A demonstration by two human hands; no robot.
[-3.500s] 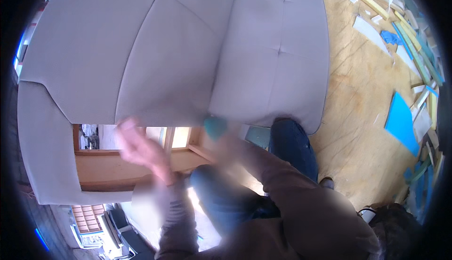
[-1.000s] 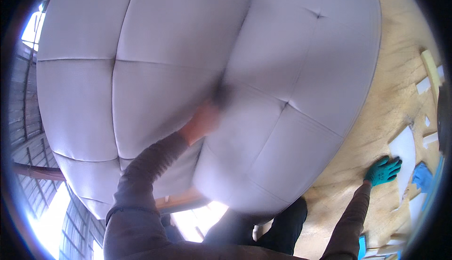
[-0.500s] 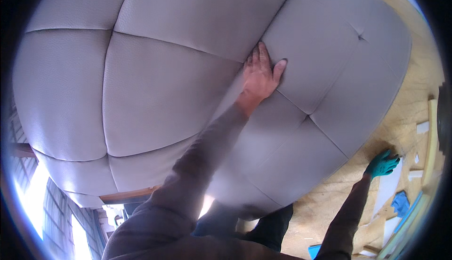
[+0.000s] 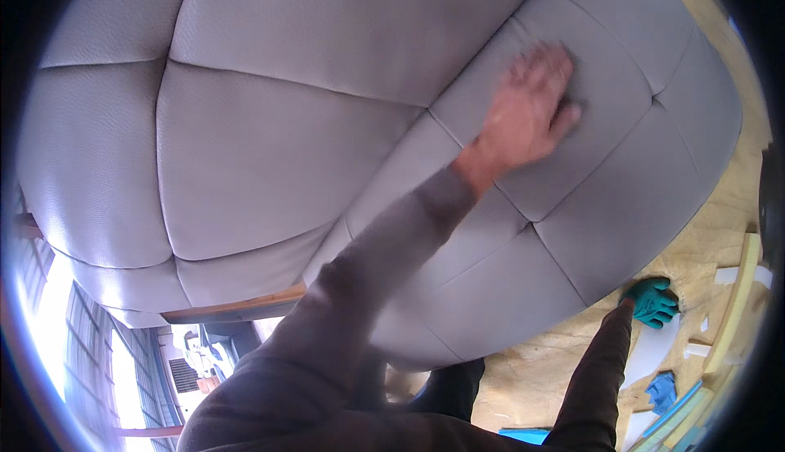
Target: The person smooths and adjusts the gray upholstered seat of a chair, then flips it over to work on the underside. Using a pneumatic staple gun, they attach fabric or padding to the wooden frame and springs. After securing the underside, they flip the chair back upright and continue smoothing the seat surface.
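A large grey tufted upholstered piece (image 4: 278, 157), with leather-like covering, fills most of the view. A deep crease separates its bulging left part from the flatter right part (image 4: 605, 174), which has stitched seams and tufts. My bare left hand (image 4: 530, 110) is over the flatter part, to the right of the crease. It is blurred by motion, its fingers stretched and thumb apart, with nothing in it; I cannot tell how firmly it touches the cover. My right hand (image 4: 654, 303), in a green glove, is open just off the piece's lower right edge, over a wooden surface.
The wooden surface (image 4: 531, 395) runs under the right side. Yellowish foam strips (image 4: 733, 313), white scraps (image 4: 654, 350) and a crumpled blue piece (image 4: 661, 392) lie near my right hand. A wooden rail (image 4: 237, 308) shows beneath the piece at lower left.
My left hand has moved right, away from the crease and across the flatter part. My right hand has shifted slightly left and down in the view. The whole view has shifted a little.
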